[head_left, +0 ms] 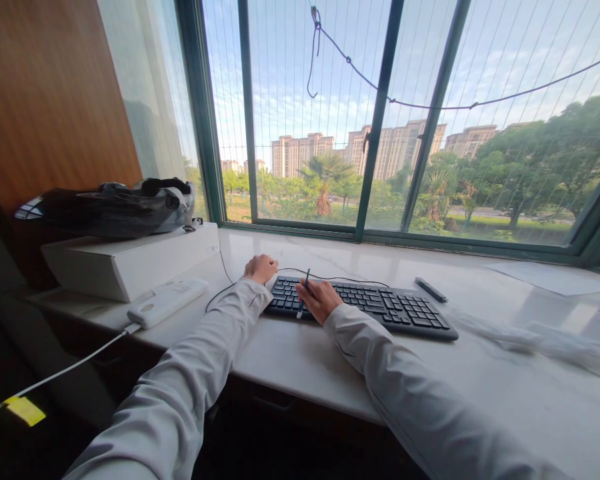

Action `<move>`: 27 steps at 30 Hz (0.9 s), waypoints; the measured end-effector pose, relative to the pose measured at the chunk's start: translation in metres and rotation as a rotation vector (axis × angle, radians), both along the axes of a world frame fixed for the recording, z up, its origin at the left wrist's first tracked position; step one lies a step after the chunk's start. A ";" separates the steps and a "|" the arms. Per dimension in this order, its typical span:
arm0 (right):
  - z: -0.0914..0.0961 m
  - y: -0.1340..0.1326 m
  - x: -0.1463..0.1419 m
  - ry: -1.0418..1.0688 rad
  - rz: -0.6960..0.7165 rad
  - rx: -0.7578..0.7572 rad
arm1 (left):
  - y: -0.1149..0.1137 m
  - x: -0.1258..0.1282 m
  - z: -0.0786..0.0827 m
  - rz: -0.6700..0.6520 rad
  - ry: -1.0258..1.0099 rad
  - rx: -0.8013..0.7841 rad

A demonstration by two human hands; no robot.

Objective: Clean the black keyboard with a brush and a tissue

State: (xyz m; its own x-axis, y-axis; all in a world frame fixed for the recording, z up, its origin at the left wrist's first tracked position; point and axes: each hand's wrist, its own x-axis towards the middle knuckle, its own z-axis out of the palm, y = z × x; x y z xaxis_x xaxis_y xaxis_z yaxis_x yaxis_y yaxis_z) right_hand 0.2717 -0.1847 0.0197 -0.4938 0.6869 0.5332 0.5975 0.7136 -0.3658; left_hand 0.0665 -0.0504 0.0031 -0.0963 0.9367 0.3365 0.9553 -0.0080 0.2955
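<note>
Black plastic keyboard (380, 305) lies flat on the pale marble counter (290, 353) below the window. Right hand (318, 298) rests on its left end, fingers closed around a thin blue pen-shaped tool (304, 293) held near upright over the keys. Left hand (261, 268) sits at the keyboard's far left corner, fingers curled under; whether it grips anything cannot be told. Noted to the left: flat white box (130, 263) bearing a dark helmet (115, 208), and a white oblong device (166, 301). Small black bar (431, 289) lies just beyond the keyboard.

Head-high, forward-down, close above keyboard (380, 307)
</note>
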 end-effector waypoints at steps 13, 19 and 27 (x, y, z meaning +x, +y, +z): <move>-0.003 0.023 0.012 -0.027 -0.304 0.052 | -0.001 0.000 0.000 -0.005 -0.023 0.003; -0.006 0.023 0.009 -0.033 -0.273 0.018 | -0.001 0.001 0.000 0.000 -0.019 -0.006; -0.008 0.030 0.013 0.062 -0.240 -0.031 | 0.001 0.000 -0.002 0.005 -0.010 0.010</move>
State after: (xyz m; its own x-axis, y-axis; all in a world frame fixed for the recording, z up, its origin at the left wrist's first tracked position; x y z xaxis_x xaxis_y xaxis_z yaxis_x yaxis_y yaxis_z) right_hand 0.2843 -0.1551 0.0112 -0.2816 0.7970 0.5343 0.7239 0.5419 -0.4269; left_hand 0.0664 -0.0489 0.0013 -0.1048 0.9326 0.3452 0.9522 -0.0060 0.3053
